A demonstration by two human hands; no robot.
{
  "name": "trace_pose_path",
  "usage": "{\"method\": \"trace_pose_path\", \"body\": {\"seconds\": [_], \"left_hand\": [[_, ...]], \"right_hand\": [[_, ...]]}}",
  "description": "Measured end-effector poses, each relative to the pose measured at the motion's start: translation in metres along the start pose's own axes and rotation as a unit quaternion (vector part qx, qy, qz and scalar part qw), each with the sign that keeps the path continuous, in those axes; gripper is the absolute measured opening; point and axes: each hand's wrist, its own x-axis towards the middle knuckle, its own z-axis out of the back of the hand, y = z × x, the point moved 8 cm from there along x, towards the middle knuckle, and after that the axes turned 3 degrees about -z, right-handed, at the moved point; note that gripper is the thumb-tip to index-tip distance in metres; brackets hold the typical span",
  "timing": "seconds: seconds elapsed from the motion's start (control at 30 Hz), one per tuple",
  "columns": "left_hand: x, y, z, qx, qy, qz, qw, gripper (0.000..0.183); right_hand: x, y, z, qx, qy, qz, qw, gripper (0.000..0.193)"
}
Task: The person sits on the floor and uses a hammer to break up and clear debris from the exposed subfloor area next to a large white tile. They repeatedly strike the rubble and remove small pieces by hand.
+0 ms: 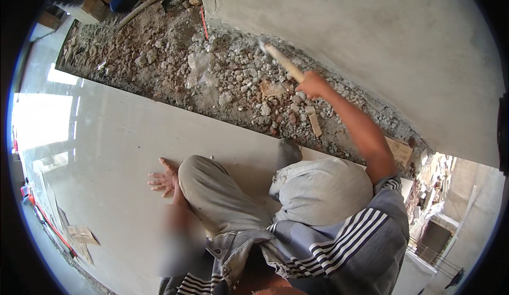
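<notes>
My right hand (314,85) is wrapped round the wooden handle of a hammer (286,64), with that arm stretched out ahead. The metal head of the hammer is over the rubble (233,80), close to the foot of the plastered wall (350,27); whether it touches cannot be seen. Beside my bent left knee, my left hand (165,178) lies with fingers spread on the smooth pale tile floor (122,152). It holds nothing.
A crumpled clear plastic piece (200,67) and broken tile bits (315,121) lie in the rubble. A pale pipe (139,11) is at the far left. Tile offcuts (84,235) and a long red-edged tool (52,226) rest on the left. A piece of cardboard (398,151) is near my right elbow.
</notes>
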Motion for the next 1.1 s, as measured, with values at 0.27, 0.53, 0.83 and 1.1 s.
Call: {"method": "trace_pose_path", "body": {"seconds": [0.27, 0.53, 0.83, 1.1], "left_hand": [[-0.009, -0.012, 0.014, 0.011, 0.025, -0.014, 1.000, 0.094], [-0.014, -0.008, 0.017, 0.024, 0.047, -0.008, 0.999, 0.103], [0.034, 0.007, -0.046, 0.128, -0.013, -0.095, 0.987, 0.094], [0.031, -0.003, -0.032, 0.131, -0.060, -0.155, 0.977, 0.094]], "right_hand": [[-0.060, 0.042, 0.035, 0.077, -0.252, 0.326, 0.908, 0.029], [-0.033, -0.099, -0.019, 0.042, -0.013, -0.077, 0.996, 0.038], [-0.097, -0.094, 0.002, 0.303, -0.239, 0.135, 0.913, 0.049], [-0.091, -0.135, -0.087, 0.171, -0.059, -0.005, 0.983, 0.047]]}}
